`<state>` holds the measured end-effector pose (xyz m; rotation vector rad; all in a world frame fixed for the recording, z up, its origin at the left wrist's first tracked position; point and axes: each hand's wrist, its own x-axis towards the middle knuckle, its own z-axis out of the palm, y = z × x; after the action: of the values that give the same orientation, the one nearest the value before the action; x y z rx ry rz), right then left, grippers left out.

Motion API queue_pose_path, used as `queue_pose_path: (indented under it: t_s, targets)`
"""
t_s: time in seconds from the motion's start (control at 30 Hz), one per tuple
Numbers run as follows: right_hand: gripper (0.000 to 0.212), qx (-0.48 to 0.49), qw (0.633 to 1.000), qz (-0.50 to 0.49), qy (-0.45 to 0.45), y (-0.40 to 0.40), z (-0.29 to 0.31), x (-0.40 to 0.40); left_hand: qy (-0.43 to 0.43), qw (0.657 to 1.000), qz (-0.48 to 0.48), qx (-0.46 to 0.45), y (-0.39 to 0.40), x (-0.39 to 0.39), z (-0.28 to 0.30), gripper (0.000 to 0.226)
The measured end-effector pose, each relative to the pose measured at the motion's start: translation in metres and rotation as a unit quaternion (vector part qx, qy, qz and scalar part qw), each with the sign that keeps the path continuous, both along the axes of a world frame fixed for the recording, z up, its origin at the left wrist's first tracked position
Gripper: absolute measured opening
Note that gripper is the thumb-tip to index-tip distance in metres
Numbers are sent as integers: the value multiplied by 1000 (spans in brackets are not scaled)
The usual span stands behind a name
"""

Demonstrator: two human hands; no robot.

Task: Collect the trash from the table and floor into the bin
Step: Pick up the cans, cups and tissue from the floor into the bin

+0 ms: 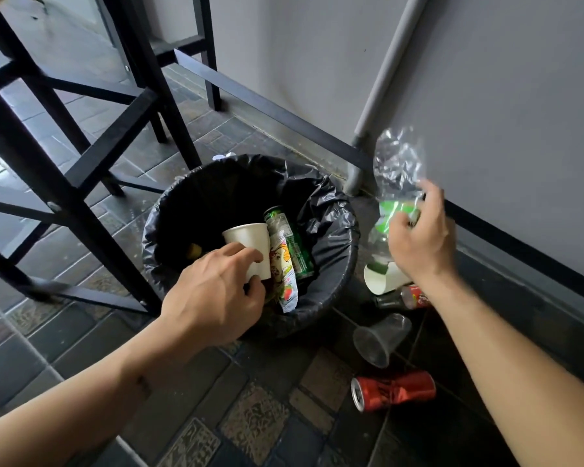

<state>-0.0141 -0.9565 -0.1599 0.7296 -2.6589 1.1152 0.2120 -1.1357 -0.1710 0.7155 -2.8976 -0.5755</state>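
A round bin (334,230) lined with a black bag stands on the tiled floor. Inside lie a green can (294,244) and a colourful wrapper (284,274). My left hand (213,291) holds a white paper cup (250,241) over the bin's opening. To the right of the bin, my right hand (418,241) grips a crushed clear plastic bottle (398,166) with a green label, raised above the floor.
On the floor right of the bin lie a torn white paper cup (381,279), a small red-labelled bottle (405,298), a clear plastic cup (381,342) and a dented red can (393,390). Black stool legs (64,183) stand left; a grey pipe (381,85) runs down the wall.
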Motion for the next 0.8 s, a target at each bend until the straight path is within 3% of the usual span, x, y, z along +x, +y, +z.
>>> queue_pose_path:
  t_s: [0.1,0.17,0.33,0.47,0.53,0.7,0.8]
  targets:
    - [48,38,992,54,111,-18,42,9,-2,1000,17,11,-1,0,-2,47]
    - [50,48,985,108,129,-31,58,22,-2,1000,24,11,-1,0,-2,46]
    - [56,73,974,203,70,-65,50,55,0,1000,28,12,-2,0,-2,41]
    - [62,255,934,249,-39,-68,13,77,17,999,30,7,-2,1,-5,36]
    - [64,309,911,270,-37,-65,1,84,24,999,28,7,-3,1,-5,37]
    - [54,152,952,259,-55,-47,13,58,44,999,11,1,-3,0,-2,36]
    - [44,62,975,199,-79,-12,20,28,88,995,-50,-24,3,-11,13,37]
